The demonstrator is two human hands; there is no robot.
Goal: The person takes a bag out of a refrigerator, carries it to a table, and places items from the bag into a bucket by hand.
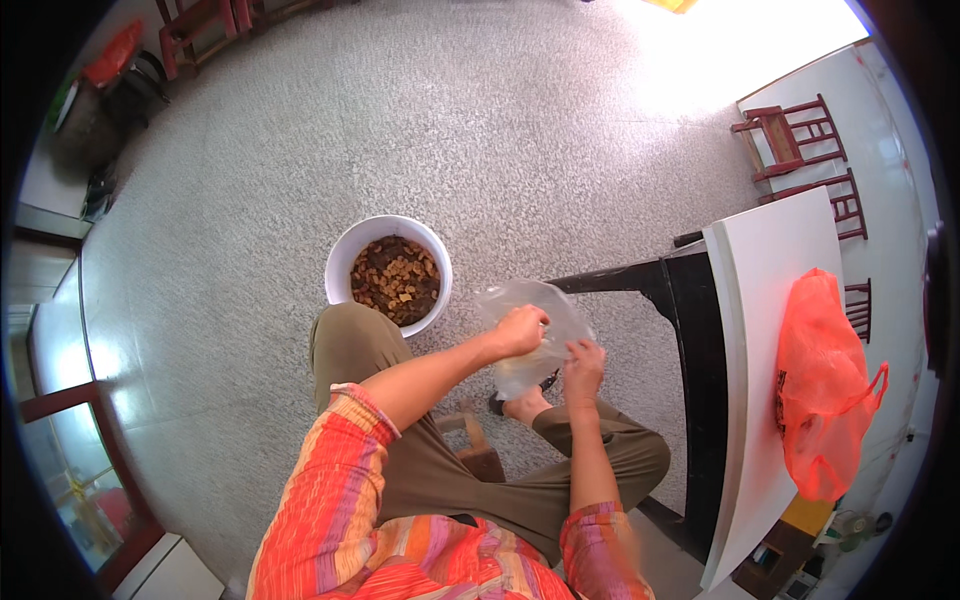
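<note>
A clear plastic bag [538, 300] is spread between my two hands, above my feet. My left hand [520, 331], on the arm coming from the picture's left, has its fingers closed on the bag's middle. At the bag's right edge, my right hand [584, 363] pinches the plastic. Something pale seems to lie in the lower part of the bag, too blurred to name. To the left on the floor stands a white bucket [337, 262], beside my knee, with brown and yellowish chunks [397, 276] inside.
A white-topped table [780, 225] with black legs is close on the right, bearing a red plastic bag [817, 360]. Wooden chairs [787, 142] stand beyond it. Part of a wooden stool [480, 457] shows between my legs. A glass-paned door frame [94, 442] is at the left.
</note>
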